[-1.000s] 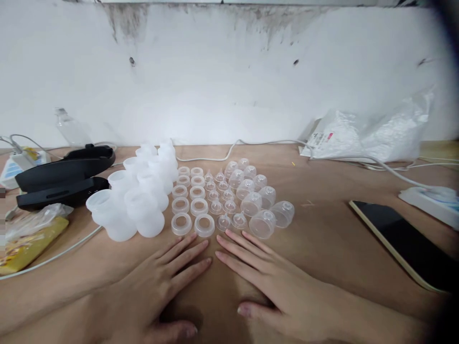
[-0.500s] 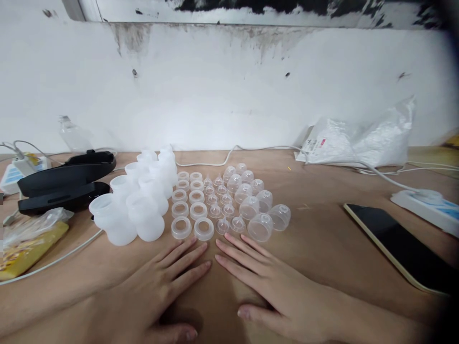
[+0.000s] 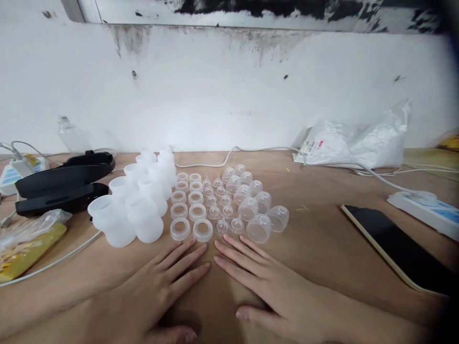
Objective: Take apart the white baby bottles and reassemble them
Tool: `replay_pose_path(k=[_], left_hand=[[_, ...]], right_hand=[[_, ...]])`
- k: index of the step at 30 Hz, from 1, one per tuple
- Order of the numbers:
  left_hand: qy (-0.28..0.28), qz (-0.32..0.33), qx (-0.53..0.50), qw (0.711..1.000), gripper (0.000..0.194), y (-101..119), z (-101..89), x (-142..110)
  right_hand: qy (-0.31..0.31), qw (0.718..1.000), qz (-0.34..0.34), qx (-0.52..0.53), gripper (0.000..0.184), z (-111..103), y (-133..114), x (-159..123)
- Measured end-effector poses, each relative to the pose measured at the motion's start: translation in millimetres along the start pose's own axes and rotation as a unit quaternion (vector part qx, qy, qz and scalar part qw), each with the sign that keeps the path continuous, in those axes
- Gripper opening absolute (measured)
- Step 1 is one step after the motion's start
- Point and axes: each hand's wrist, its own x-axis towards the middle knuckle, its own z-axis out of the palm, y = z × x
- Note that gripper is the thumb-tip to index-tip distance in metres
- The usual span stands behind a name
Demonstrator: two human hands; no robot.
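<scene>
Left hand (image 3: 163, 282): open on table (image 3: 315, 248), near rings (image 3: 172, 231).
Right hand (image 3: 278, 291): open, nearest teats (image 3: 236, 225) and clear cups (image 3: 258, 229).
Bottles (image 3: 147, 220): upright, left of rings.
Risk: fingers sliding forward could scatter front pieces.

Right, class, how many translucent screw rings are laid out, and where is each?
10 screw rings: five in a left-hand column beside the milky bottles, five in a right-hand column beside the clear teats. None looks hidden.
</scene>
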Motion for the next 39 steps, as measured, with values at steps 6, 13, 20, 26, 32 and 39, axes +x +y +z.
replay_pose_path(k=[6,13,20,26,32,39], left_hand=[[0.013,0.026,0.029,0.999,0.071,-1.8,2.4,-2.8],[0.241,-0.026,0.155,0.958,0.027,-4.2,-5.3,29.0],[0.257,-0.074,0.201,0.942,0.015,-7.1,11.4,48.6],[0.264,-0.053,-0.011,0.963,0.009,-0.9,9.4,43.3],[0.317,-0.101,-0.343,0.878,0.030,1.1,12.5,39.8],[0.287,-0.126,-0.623,0.716,0.040,1.0,17.8,47.9]], right_hand=[[0.034,0.995,-0.015,-0.089,0.063,0.8,0.8,-2.1],[0.198,0.943,0.043,-0.263,0.039,-34.7,5.4,26.3],[0.154,0.948,0.046,-0.274,0.011,-32.9,21.9,56.4],[0.205,0.968,0.003,-0.144,0.012,-33.6,16.9,49.3],[0.257,0.966,0.020,0.009,0.020,-40.8,14.2,46.0],[0.316,0.941,0.024,0.115,0.028,-40.4,13.9,45.9]])
